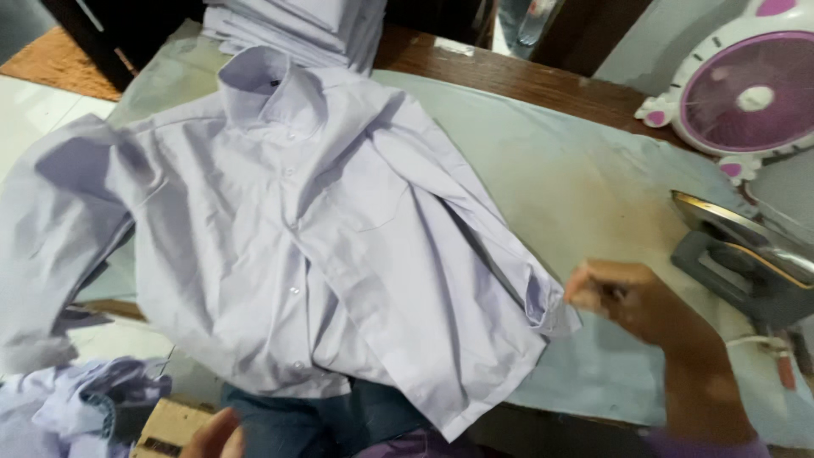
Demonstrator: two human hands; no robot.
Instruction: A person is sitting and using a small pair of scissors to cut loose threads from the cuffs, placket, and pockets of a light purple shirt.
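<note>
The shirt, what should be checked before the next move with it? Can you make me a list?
1. Shirt lies on the padded table: ok, though one sleeve and the bottom hem hang over the edges.
2. Shirt front smooth: not ok, folds and creases run across it.
3. Right hand has hold of the cuff: ok, fingers pinch at the cuff's edge.
4. Left hand on the shirt: not ok, it is low at the picture's edge, just below the hem.
5. Iron clear of the cloth: ok, it rests to the right, apart from the shirt.
6. Iron hot: cannot tell.
</note>
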